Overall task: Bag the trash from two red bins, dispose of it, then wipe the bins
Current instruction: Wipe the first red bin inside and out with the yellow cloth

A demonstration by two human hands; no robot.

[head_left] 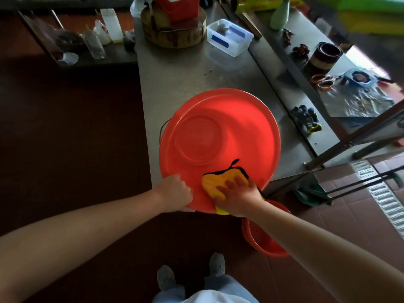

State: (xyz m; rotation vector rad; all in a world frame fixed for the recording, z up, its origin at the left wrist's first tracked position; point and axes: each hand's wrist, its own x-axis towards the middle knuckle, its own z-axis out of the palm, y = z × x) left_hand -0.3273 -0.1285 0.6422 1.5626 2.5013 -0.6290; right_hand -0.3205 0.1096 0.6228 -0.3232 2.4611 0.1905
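Observation:
A large red bin (229,127) stands on the steel table, its empty inside facing me. My left hand (175,192) grips the bin's near rim, fingers curled over the edge. My right hand (239,196) presses a yellow cloth with black trim (215,184) against the bin's inner wall near the rim, fingers spread flat on it. A second, smaller red bin (265,239) sits on the floor below my right forearm, partly hidden by the arm.
The steel table (185,71) holds a round wooden block (173,32) and a clear plastic box (229,37) at the back. Dark gloves (306,118) lie on a lower ledge at right. A floor drain grate (380,193) runs at right. My shoes (190,274) are below.

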